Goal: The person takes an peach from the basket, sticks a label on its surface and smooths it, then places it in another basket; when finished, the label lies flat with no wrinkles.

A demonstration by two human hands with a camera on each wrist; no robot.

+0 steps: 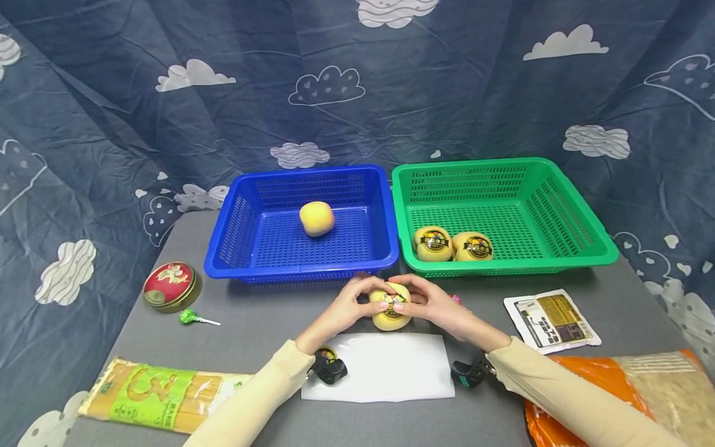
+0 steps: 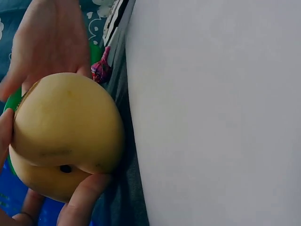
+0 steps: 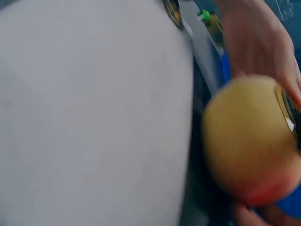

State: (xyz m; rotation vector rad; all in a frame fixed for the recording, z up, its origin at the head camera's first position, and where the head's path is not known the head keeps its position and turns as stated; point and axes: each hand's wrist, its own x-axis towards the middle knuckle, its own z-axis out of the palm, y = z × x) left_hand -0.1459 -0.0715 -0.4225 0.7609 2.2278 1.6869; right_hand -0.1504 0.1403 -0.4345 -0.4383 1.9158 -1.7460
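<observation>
My left hand and right hand hold a yellow peach between them, just behind a white sheet. Both thumbs press on the front of the peach, over a black-and-gold label that they partly cover. The left wrist view shows the cleft and stem hollow of the peach. A reddish patch shows on the peach in the right wrist view. By my left wrist, a round black-and-gold sticker is partly hidden on the sheet.
One peach lies in the blue basket. Two labelled peaches sit in the green basket. Around me are a red tin, green lollipop, pink lollipop, noodle pack, white-and-gold packet and orange bag.
</observation>
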